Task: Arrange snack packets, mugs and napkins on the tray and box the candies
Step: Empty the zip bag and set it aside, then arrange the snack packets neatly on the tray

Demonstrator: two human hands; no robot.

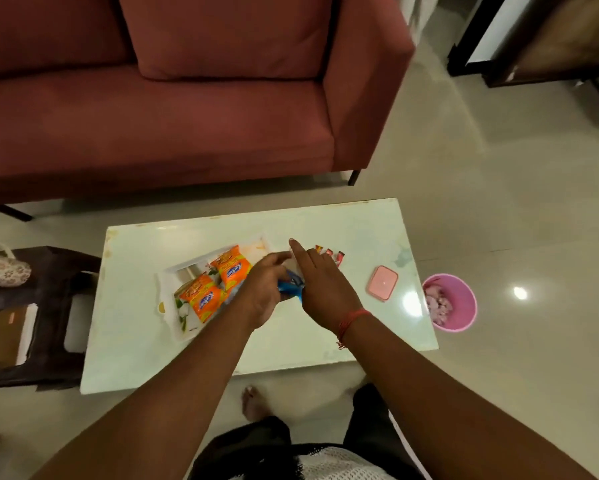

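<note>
From the head view, both forearms reach forward over the tabletop (325, 327). The left hand (263, 292) grips a blue snack packet (291, 289) at the white tray's (173, 299) right end; the right hand (320, 282) rests beside it, index finger straight. Two orange packets (218, 282) lie diagonally in the tray. Candies (329, 252) and a pink box (382, 283) sit rightward.

On the pale table (145, 344), a white tray (168, 308) at nine o'clock carries two orange snack packets (218, 282). The left hand (261, 292) grips a blue packet (291, 289); the right hand (320, 284) sits beside it, forefinger straight. A pink box (382, 283) lies at three o'clock, candies (329, 255) at one o'clock.
</note>
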